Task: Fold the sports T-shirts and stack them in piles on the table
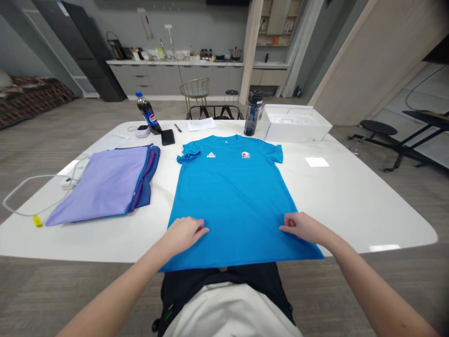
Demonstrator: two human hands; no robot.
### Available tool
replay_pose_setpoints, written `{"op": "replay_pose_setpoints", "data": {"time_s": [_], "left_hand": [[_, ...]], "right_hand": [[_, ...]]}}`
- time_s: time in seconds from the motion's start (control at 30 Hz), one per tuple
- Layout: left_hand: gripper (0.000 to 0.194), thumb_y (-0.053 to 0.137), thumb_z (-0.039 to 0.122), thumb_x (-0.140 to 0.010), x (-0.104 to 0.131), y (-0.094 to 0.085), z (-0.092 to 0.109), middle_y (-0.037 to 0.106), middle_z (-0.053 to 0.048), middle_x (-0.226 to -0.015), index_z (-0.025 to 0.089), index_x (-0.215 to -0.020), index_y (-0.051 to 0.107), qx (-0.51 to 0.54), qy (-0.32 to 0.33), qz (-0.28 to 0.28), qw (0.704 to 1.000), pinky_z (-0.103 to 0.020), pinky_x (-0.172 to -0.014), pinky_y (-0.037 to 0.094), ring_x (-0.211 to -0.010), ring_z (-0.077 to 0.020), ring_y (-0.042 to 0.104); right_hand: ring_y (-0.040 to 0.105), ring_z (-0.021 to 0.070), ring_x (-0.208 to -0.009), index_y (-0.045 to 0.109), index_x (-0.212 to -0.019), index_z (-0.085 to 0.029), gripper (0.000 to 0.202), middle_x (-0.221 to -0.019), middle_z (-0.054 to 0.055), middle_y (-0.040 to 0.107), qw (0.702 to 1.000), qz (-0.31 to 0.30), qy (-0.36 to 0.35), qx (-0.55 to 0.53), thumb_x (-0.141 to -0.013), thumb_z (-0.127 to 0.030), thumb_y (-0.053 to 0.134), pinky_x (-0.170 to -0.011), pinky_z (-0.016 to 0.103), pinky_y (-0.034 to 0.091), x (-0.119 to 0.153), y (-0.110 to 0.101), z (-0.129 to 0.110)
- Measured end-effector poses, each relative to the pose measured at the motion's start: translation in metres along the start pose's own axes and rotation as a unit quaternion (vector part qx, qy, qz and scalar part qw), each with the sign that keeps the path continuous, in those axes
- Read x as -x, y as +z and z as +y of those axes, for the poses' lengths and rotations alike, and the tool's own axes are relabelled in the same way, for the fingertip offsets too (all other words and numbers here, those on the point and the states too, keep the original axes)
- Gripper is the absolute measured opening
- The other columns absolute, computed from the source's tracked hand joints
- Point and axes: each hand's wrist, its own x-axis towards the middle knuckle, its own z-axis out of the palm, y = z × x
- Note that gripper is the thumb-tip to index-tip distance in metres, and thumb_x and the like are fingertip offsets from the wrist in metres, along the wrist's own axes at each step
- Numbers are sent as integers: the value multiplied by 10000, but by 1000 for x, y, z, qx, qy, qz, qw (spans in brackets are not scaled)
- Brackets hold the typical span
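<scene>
A blue T-shirt (233,196) lies spread flat, front side up, its collar pointing away from me and its hem at the near table edge. Its left-hand sleeve is bunched; the right-hand one lies flatter. My left hand (185,233) is on the shirt's left side near the hem, fingers curled in on the fabric. On the opposite side my right hand (302,225) is closed at the shirt's edge, thumb and fingers together on the cloth. Further left rests a stack of folded garments with a lavender one (105,180) on top.
On the white table (354,206) are a cola bottle (149,114), a phone (168,137), a pen, papers (201,124), a dark water bottle (253,113) and a white box (294,124). A white cable (33,177) loops over the left edge.
</scene>
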Motion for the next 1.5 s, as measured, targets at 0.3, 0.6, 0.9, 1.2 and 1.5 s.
{"op": "replay_pose_setpoints", "data": {"time_s": [0.3,0.6,0.9,1.2,1.5], "left_hand": [[468,332,340,-1052,-164,-23,-53,537,-116,-1520,162,-1410,575,63,54,169,982,-358,-1187,388,-1398,-231,511],[728,299,526,-1038,-260,-55,-153,422,-270,-1573,3,-1535,398,-63,-235,210,947,-528,-1209,304,-1480,-373,386],[684,281,458,-1033,-277,-80,-201,300,-229,-1653,71,-1595,317,-97,-275,224,930,-585,-1236,180,-1534,-377,271],[515,371,428,-1023,-341,-101,-203,569,-228,-1423,146,-1421,536,-17,-272,223,936,-583,-1080,379,-1327,-385,498],[385,364,325,-1021,-391,-109,-192,713,-211,-1149,128,-1176,656,-27,-311,229,922,-472,-969,437,-1127,-345,648]], "right_hand": [[639,223,-767,627,-825,-228,382,-798,49,680,969,213,-127,-11,-991,-537,476,-707,323,457,-137,-38,-38],[463,290,-1413,599,-1372,-230,472,-1511,106,549,932,298,-164,123,-1054,-489,366,-1191,525,310,-282,-38,-74],[430,287,-1445,576,-1437,-245,537,-1549,93,516,941,282,-161,98,-1050,-546,357,-1207,513,298,-285,-43,-72],[625,308,-1155,608,-1382,-179,460,-1308,166,655,929,359,67,66,-1030,-406,418,-970,404,476,-334,-136,-25],[671,316,-1101,615,-1288,-166,394,-1209,175,705,939,324,80,86,-1028,-400,435,-912,393,484,-415,-132,-84]]}}
